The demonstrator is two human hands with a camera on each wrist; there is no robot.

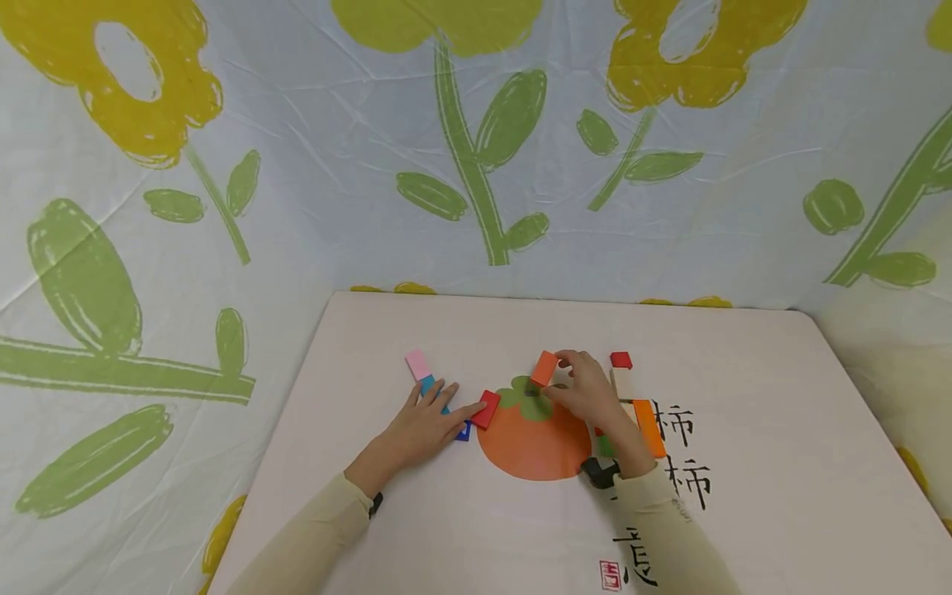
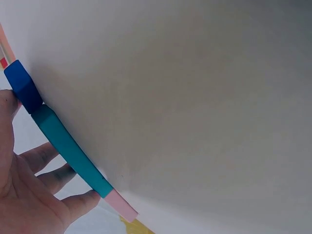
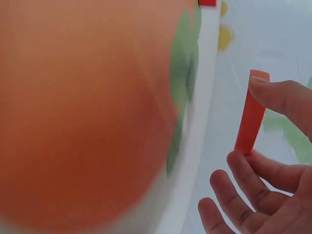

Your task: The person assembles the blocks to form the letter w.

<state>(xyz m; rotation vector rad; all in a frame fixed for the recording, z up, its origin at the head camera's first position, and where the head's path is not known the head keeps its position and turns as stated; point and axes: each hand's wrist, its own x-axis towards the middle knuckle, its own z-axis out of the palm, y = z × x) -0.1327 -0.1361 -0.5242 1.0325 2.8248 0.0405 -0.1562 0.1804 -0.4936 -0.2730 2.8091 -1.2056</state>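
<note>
My left hand lies with its fingers spread over a slanting row of blocks. The row has a pink block, a light blue block and a dark blue block. In the left wrist view, fingertips touch the light blue block's side, and the thumb is at the dark blue one. One finger of that hand reaches onto a red block. Between thumb and fingers, my right hand pinches an orange block, held over the green leaves of the printed persimmon; its other fingers are loosely bent.
The pale tabletop bears a printed orange persimmon and black brush characters. Right of it stand a small red block, a cream block and a long orange block, partly behind the right wrist. Flower-patterned cloth surrounds the table.
</note>
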